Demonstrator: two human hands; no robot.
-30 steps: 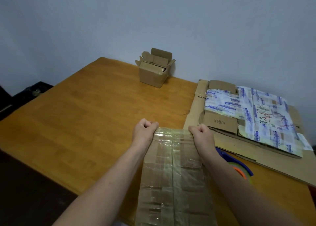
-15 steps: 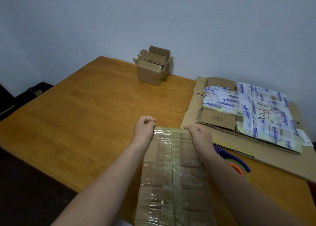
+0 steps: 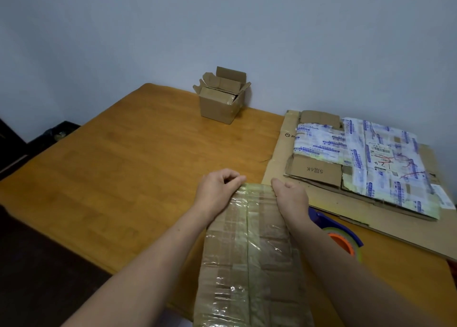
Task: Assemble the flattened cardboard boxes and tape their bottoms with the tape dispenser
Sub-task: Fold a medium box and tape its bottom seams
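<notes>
Both hands grip the far edge of a tape-covered cardboard box (image 3: 249, 252) at the near side of the table (image 3: 118, 178), the left hand (image 3: 217, 188) curled on its left corner and the right hand (image 3: 291, 199) on its right. The tape dispenser (image 3: 342, 236) lies just right of the box, under the right forearm. Flattened boxes (image 3: 358, 158) are stacked further right, and a small open box (image 3: 221, 101) stands by the wall.

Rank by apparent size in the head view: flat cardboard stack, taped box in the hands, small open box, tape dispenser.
1. The flat cardboard stack and the taped box look alike; the box is nearer, so unsure.
2. The small open box, farthest back.
3. The tape dispenser, partly hidden by the right arm.
</notes>
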